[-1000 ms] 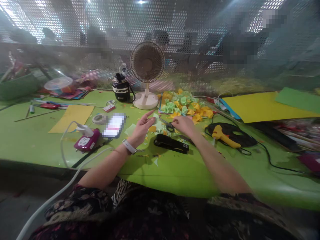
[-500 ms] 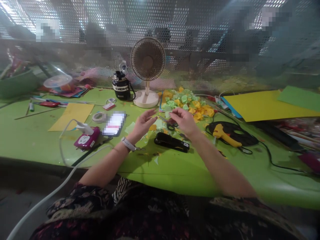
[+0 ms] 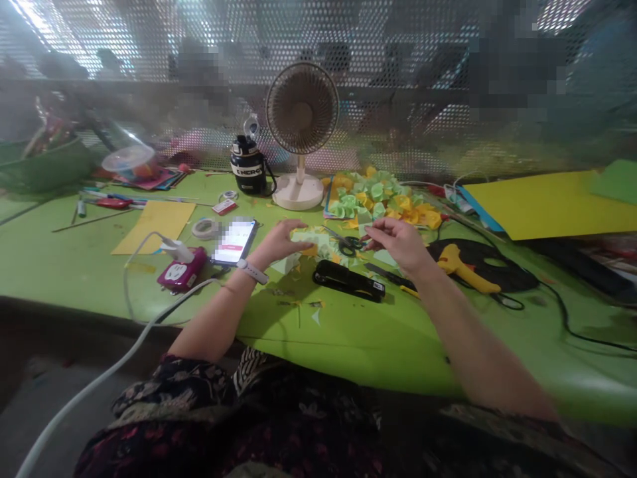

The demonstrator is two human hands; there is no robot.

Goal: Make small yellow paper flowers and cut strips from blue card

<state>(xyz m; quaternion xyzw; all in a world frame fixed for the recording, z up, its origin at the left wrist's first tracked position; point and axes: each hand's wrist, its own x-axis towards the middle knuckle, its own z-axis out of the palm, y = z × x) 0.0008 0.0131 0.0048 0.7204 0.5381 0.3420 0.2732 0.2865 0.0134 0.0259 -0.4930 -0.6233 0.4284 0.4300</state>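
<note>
My left hand point(image 3: 280, 243), with a white watch on its wrist, lies low over a small heap of pale green and yellow paper pieces point(image 3: 314, 240) on the green table point(image 3: 348, 332), fingers curled down onto them. Just to the right, my right hand point(image 3: 398, 240) hovers with thumb and fingertips pinched together; what they pinch is too small to make out. Black-handled scissors point(image 3: 347, 241) lie between the two hands. A black stapler point(image 3: 348, 280) lies in front of them.
A pile of folded green and yellow paper shapes point(image 3: 383, 199) sits behind the hands, beside a desk fan point(image 3: 301, 133) and a black bottle point(image 3: 247, 169). A phone point(image 3: 233, 241), pink socket point(image 3: 180, 271), tape roll point(image 3: 205, 228), yellow glue gun point(image 3: 465, 265) and yellow sheets point(image 3: 542, 202) lie around.
My left hand has dropped from raised with spread fingers down onto the paper pieces. My right hand has shifted right, away from the scissors, and pinched. The view has swung slightly.
</note>
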